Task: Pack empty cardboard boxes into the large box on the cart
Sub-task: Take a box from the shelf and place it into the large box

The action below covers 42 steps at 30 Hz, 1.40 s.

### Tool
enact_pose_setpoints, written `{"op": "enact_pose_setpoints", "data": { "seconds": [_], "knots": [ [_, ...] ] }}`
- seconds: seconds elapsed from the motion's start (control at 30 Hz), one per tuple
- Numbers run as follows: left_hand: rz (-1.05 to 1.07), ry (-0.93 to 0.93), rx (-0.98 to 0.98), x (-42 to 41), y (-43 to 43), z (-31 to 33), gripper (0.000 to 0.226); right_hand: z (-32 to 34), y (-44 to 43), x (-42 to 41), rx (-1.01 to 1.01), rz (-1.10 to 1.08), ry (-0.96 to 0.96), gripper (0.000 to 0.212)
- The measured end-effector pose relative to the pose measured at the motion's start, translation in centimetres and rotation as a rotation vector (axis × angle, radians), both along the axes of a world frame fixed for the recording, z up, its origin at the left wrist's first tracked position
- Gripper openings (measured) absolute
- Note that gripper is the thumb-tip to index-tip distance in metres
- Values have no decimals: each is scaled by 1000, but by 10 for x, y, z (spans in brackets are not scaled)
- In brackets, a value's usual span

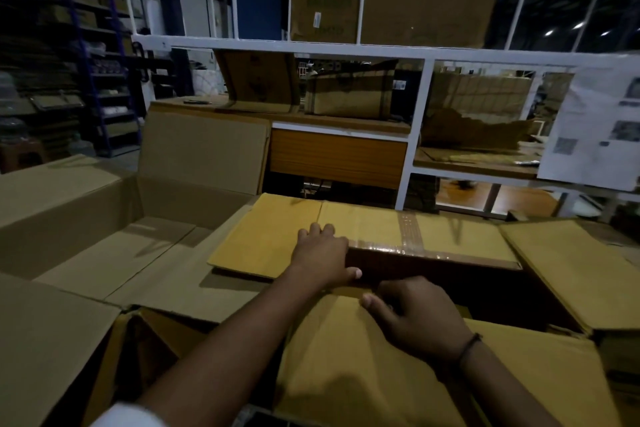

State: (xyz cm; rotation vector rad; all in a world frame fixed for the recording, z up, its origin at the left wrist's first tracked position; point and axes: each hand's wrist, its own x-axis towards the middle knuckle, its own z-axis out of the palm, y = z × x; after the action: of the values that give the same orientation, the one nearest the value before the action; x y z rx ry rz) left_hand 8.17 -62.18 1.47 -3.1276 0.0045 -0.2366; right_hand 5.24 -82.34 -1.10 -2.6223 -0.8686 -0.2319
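Head view, looking down over open cartons in dim warehouse light. Left hand (322, 253) laid on the far flap (460, 239) of a yellow carton (571, 274), fingers spread on top, thumb hooked at the flap's front edge: a light pinch, not a full grasp. Right hand (415, 315) on the near flap (346, 374), fingers curled over its edge into the dark opening, gripping. Tape strip (410, 232) across the far flap. Carton still outside its target, top flaps splayed on all sides.

Large box (69, 211) just to the left, open, only its bottom flaps visible inside. Its right-hand flap (180, 288) folded outward, with the carton's left flap (263, 239) lying on top of it. Cart itself not in view. White shelving frame (419, 114) behind, loaded with more cardboard.

Risks, as judged:
- Held by flaps only. Likely to fold or tear at the crease on lifting, tipping the carton.
- Splayed flaps likely to snag the large box's rim or its outward flap on the way across; better folded in first.
- Left-hand pinch shallow; could slip off the edge under load.
- Large box's upright back flap (204, 149) could drop inward if knocked, blocking the opening.
- Poor light; edges and clearances hard to read.
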Motion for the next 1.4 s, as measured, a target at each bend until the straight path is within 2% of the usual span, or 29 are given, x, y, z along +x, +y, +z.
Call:
{"op": "enact_pose_setpoints", "data": {
  "seconds": [0.07, 0.1, 0.13, 0.2, 0.27, 0.33, 0.43, 0.53, 0.63, 0.77, 0.87, 0.97, 1.03, 1.23, 1.3, 1.4],
  "knots": [
    [-11, -13, 53, 28, -6, -3, 71, 12, -2, 20, 81, -18, 87, 27],
    [-16, -16, 89, 39, -8, -4, 77, 17, -6, 38, 47, -45, 68, 23],
    [-23, -13, 131, 50, -9, -6, 82, 21, -12, 56, -37, -80, 26, 27],
    [-40, -3, 210, 65, -6, -7, 89, 25, -24, 93, -280, -168, -98, 50],
    [-42, -10, 246, 76, 1, -8, 87, 23, -36, 118, -469, -237, -154, 70],
    [-56, -37, 257, 82, 8, -5, 74, 23, -46, 129, -535, -268, -152, 66],
    [-151, -165, 248, 88, 19, 2, 44, 32, -60, 139, -440, -254, -229, 37],
    [-196, -380, 105, 95, 28, 17, 25, 48, -67, 150, -191, -275, -370, 30],
    [-134, -506, -6, 111, 28, 33, 25, 59, -56, 165, -105, -366, -545, 42],
    [-19, -628, -89, 130, 20, 38, 40, 60, -34, 182, -27, -420, -735, 41],
    [106, -681, -60, 142, 14, 34, 48, 53, -22, 196, -63, -388, -646, 38],
    [131, -594, -56, 157, 14, 28, 48, 44, -18, 213, -266, -417, -468, 56],
    [101, -474, -30, 168, 15, 20, 54, 41, -17, 220, -294, -410, -394, 67],
    [120, -30, 34, 180, 27, -11, 70, 20, -17, 246, -376, -390, -137, 72],
    [115, 44, 23, 181, 32, -26, 77, 5, -17, 249, -387, -394, -54, 78],
    [84, 59, -10, 182, 36, -31, 79, -7, -18, 251, -375, -396, -29, 91]
  ]
}}
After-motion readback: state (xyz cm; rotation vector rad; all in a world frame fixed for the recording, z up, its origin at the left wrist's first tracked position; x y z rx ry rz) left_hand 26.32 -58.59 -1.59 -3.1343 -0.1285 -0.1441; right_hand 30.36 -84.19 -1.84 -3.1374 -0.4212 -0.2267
